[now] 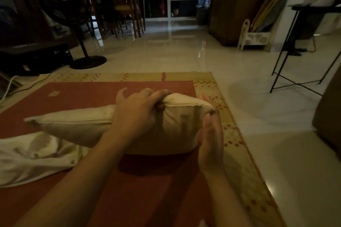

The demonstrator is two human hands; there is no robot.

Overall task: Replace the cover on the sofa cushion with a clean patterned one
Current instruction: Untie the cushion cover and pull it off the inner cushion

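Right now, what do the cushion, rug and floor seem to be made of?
Cushion: cream woven cloth, matte, perhaps cotton; it puckers under the left hand and has a stitched seam.
Rug: flat-woven textile, matte, red with a patterned beige border.
Floor: glossy pale tile, likely ceramic; reflections and joint lines show.
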